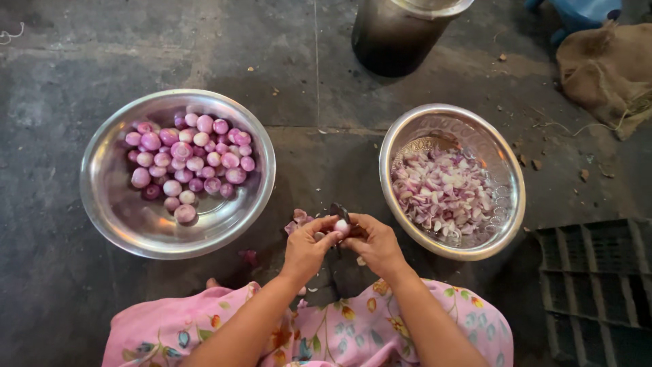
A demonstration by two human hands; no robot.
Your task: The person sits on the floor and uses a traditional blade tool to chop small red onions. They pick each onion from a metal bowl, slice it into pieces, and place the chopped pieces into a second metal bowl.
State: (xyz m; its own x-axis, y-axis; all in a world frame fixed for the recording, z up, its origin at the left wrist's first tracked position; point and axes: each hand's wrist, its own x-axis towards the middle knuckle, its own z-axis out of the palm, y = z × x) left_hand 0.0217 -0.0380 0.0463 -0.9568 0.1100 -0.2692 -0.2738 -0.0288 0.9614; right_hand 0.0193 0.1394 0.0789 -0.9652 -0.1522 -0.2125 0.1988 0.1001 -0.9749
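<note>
Two steel bowls on floor; left bowl [102, 197] holds many whole peeled shallots [187, 160], right bowl [511, 204] about third full of chopped pieces [441, 190] (much left, I judge); left hand [307, 246] and right hand [375, 243] pinch one shallot [341, 228] between bowls, fingers closed; dark blade [338, 211] beside it, holder unclear.

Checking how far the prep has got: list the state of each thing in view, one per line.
Left hand: gripping a small onion.
Right hand: on the same onion.
Small onion: peeled, whole.
Left bowl: part filled with whole peeled onions.
Right bowl: holds chopped onion.
Dark pot: upright.
</note>
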